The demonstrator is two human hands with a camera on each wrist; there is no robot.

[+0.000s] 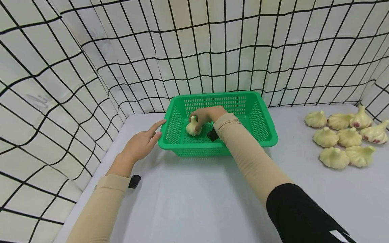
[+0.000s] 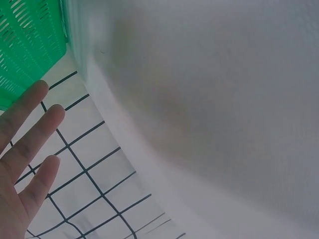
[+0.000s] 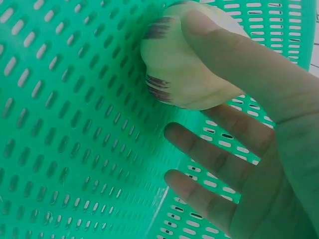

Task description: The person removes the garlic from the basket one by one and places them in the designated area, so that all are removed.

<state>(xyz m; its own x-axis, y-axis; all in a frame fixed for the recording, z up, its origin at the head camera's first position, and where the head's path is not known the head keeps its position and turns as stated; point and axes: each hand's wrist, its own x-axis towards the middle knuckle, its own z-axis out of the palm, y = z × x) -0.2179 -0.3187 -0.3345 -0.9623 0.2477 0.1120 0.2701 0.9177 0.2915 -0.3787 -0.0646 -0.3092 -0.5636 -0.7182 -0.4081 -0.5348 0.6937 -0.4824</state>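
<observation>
Inside the green basket [image 1: 218, 152], near its left end, my right hand [image 1: 207, 116] holds a garlic bulb [image 1: 191, 128] between thumb and fingers. Up close in the right wrist view, the thumb lies across the pale garlic bulb [image 3: 189, 64], which has purple streaks. Two fingers of that right hand [image 3: 249, 164] extend below the bulb, over the slotted basket [image 3: 65, 124]. My left hand [image 1: 141, 143] is at the basket's left rim with fingers extended, fingertips right at the edge. In the left wrist view, the left hand [image 2: 25, 159] shows spread fingers beside the basket wall [image 2: 30, 45].
On the right of the white table [image 1: 188, 202] lie several garlic bulbs [image 1: 334, 157] in a loose group, some with purple marks. White walls with black wire grid [image 1: 194, 54] stand behind the basket and along the left side.
</observation>
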